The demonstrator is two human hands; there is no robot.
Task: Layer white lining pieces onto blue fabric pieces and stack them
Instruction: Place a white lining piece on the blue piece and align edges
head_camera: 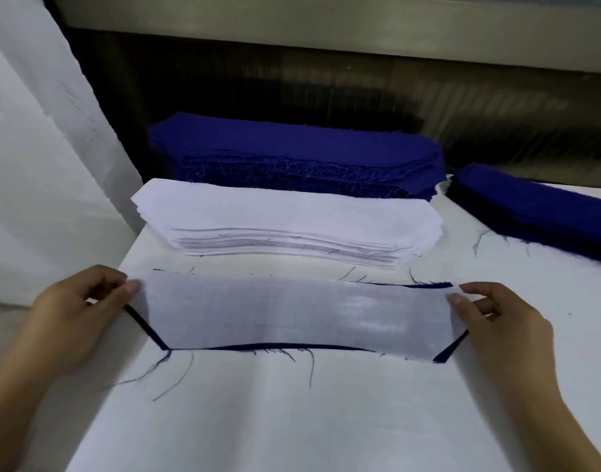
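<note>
A white lining piece (pixel 292 315) lies over a blue fabric piece (pixel 275 346) on the white table; only thin blue edges show around it. My left hand (pixel 77 311) pinches the lining's left end, and my right hand (pixel 496 321) pinches its right end. Behind it sits a stack of white lining pieces (pixel 288 226). Farther back is a stack of blue fabric pieces (pixel 295 155).
Another blue stack (pixel 537 212) lies at the right edge of the white table (pixel 292 420). Loose blue threads are scattered on the cloth. White fabric (pixel 37 165) hangs at the left. A dark machine opening runs across the back.
</note>
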